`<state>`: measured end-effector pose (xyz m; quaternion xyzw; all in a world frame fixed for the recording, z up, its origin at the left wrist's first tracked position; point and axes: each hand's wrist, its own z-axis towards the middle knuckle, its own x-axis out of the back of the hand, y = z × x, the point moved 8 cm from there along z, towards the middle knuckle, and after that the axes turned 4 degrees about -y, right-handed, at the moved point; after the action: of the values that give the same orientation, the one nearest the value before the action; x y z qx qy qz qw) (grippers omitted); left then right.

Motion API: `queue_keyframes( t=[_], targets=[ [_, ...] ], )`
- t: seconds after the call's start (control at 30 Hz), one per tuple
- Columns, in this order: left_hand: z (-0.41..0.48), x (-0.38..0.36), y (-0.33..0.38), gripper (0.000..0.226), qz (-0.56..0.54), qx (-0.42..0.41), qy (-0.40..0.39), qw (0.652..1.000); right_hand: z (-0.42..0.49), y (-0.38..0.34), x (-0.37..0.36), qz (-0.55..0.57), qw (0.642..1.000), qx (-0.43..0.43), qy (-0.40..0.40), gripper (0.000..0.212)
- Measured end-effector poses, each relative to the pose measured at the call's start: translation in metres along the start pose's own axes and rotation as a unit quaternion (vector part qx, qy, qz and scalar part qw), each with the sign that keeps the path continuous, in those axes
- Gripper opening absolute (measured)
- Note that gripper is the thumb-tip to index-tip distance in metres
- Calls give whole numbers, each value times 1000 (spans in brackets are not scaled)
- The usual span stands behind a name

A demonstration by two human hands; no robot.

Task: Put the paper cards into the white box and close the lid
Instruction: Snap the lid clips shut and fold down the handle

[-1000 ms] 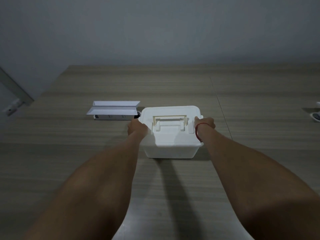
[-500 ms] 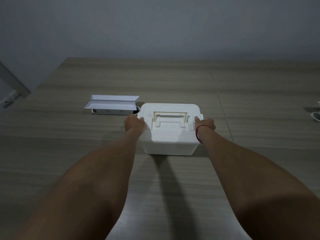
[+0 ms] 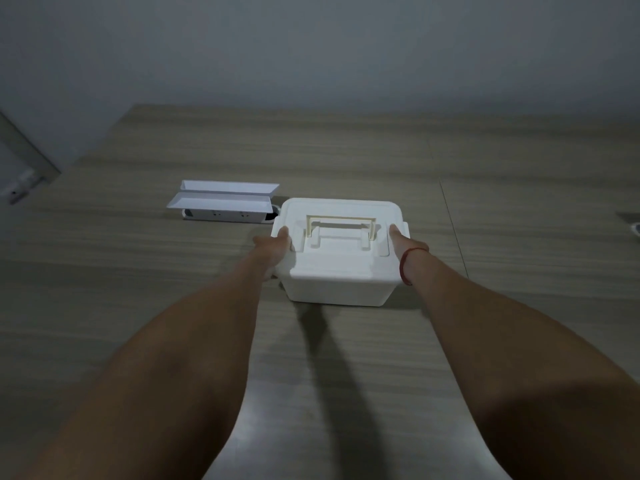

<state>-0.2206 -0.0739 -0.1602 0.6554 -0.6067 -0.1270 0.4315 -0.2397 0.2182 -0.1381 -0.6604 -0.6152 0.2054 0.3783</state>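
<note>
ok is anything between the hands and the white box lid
Nothing visible. The left hand and right hand rest directly on the two ends of the lid of the white box; the folded paper lies off to the left.

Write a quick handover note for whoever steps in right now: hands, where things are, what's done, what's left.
Left hand grips the left end of the box; right hand presses the right end.
Lid sits on the box, handle folded flat.
Box stands on the table, beside a white power strip.
No cards in sight; I cannot tell if they are inside.
Left: check that both side latches are snapped shut.
</note>
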Motion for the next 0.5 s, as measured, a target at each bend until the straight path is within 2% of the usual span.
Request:
queue_keyframes(
  t=[0.07, 0.13, 0.27, 0.37, 0.5],
  targets=[
    [-3, 5, 5, 80, 49, -13, 44, 998, 2, 2, 1, 3, 1000, -5, -9, 73],
    [-9, 11, 16, 68, 113, -50, 98, 987, 2, 5, 1, 12, 1000, -13, -16, 73],
    [-16, 20, 19, 66, 132, -92, 168, 972, 5, 3, 6, 26, 999, -1, 21, 76],
    [-15, 26, 16, 66, 131, -91, 174, 972, 6, -3, 11, -32, 997, 28, 63, 77],
    [-8, 16, 15, 65, 89, -87, 122, 985, 12, -4, 15, -76, 991, 62, 86, 78]
  ],
)
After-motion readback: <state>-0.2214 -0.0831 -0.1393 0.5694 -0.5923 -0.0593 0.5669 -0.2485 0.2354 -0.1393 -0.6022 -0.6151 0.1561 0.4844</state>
